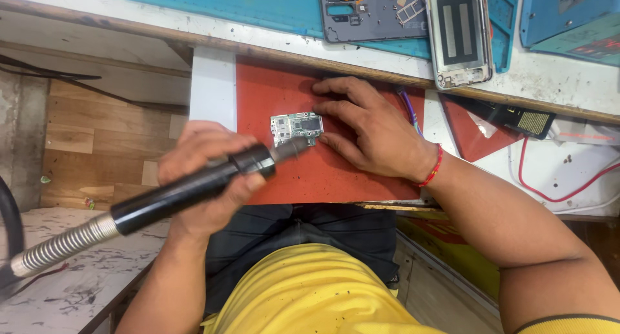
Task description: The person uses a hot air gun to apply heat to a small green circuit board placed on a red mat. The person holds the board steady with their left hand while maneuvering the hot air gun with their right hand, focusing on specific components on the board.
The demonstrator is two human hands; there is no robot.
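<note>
On the red mat [361, 172] at the front edge of the desk [562, 82], we see a small pale-green circuit board [296, 127] lying flat, near the mat's middle. Our left hand [206, 179] is wrapped in a full grasp around a black hot-air wand [194, 185], its narrow nozzle angled down over the board's lower right corner; a ribbed metal hose trails off the handle to the left. Our right hand [368, 130] lies palm down on the mat, fingers spread and unclenched, fingertips touching the board's right edge to pin it. To do this well, we judge, the nozzle should hover close without touching, and the pinning fingers should stay clear of the hot air. The mat looks smooth and rubbery, the wand glossy, the board densely dotted with tiny parts. Along the desk's far edge, on a teal mat [258, 8], rest a grey phone back panel [368, 14] and a silver phone frame [458, 33].
</note>
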